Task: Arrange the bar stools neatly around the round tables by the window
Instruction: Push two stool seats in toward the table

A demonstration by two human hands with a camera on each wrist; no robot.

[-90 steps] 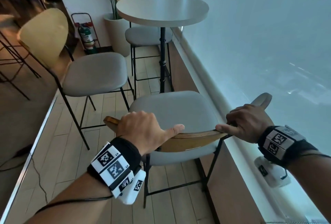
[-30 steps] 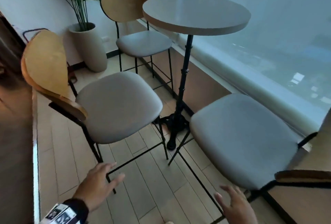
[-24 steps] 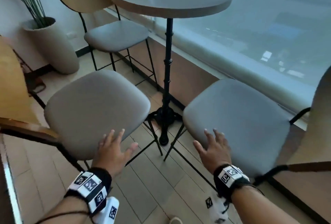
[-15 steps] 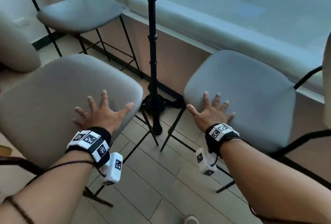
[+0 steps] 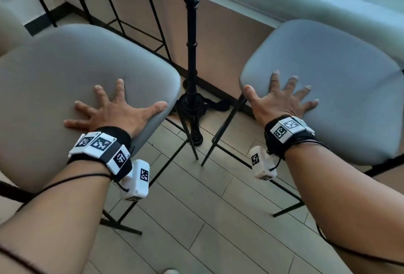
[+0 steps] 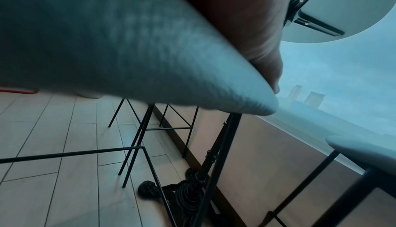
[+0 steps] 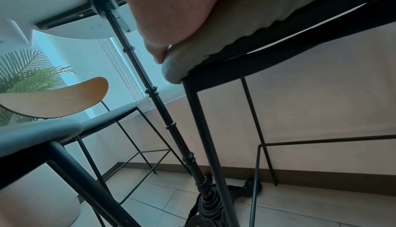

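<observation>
Two bar stools flank the black pedestal (image 5: 192, 59) of the round counter (image 6: 334, 18) beside the window, one under each of my palms. The left stool (image 5: 72, 90) and the right stool (image 5: 341, 81) share one build: a broad, rounded grey padded seat on a thin black metal frame with slim splayed legs and a low footrest bar. I judge each to be moderately light but tall and top-heavy, so it probably slides across the plank floor (image 5: 196, 219) more readily than it lifts, and may tip if shoved high and fast. The frame looks stiff; the cushion looks soft and likely yields under pressure, with a matte cover that seems to give fair friction. The firmest purchase, in my judgement, is the seat's front edge or the rail just beneath it. My left hand (image 5: 118, 110) lies flat with fingers spread wide on the near corner of the left seat, thumb along its rim, gripping nothing. My right hand (image 5: 282, 98) lies equally splayed on the near corner of the right seat. A third stool (image 7: 64, 105) with a curved wooden backrest stands beyond the pedestal.
</observation>
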